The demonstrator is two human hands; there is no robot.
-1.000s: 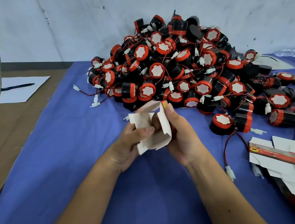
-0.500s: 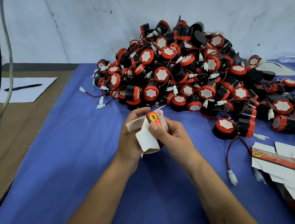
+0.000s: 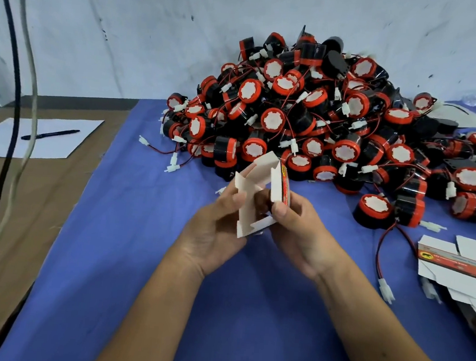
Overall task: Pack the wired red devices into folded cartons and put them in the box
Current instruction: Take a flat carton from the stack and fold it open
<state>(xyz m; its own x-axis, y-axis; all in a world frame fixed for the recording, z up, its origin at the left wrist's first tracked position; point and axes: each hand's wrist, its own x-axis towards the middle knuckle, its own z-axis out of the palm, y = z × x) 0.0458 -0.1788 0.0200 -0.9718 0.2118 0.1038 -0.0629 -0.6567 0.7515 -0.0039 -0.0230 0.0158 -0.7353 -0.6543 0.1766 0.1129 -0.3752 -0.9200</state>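
White card has sprung from a flat wad into an open carton, near the device pile. Our left hand and right hand each pinch a wall in their grip, so we judge a device goes in next.

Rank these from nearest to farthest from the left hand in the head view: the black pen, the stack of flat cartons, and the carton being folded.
1. The carton being folded, gripped in the left hand itself.
2. The stack of flat cartons, lying off to the right on the blue cloth.
3. The black pen, far left on the white paper.
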